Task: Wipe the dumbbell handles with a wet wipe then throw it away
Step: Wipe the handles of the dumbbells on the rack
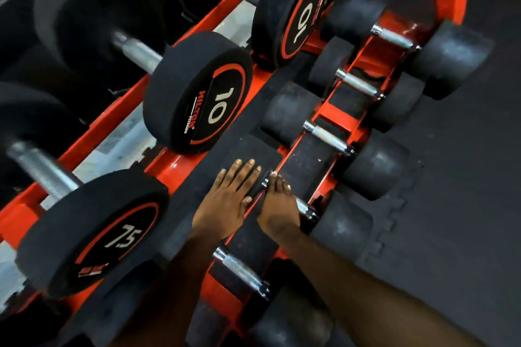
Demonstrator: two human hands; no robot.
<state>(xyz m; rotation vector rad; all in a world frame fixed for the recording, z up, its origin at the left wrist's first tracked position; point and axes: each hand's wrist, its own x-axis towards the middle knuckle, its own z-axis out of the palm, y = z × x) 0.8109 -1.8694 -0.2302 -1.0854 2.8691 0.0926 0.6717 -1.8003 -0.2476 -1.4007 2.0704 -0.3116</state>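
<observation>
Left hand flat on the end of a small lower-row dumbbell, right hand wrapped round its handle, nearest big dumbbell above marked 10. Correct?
Not quite. The head view shows the nearest big dumbbell marked 7.5, not 10. The rest holds: left hand flat on the small dumbbell's end, right hand wrapped round its handle.
</observation>
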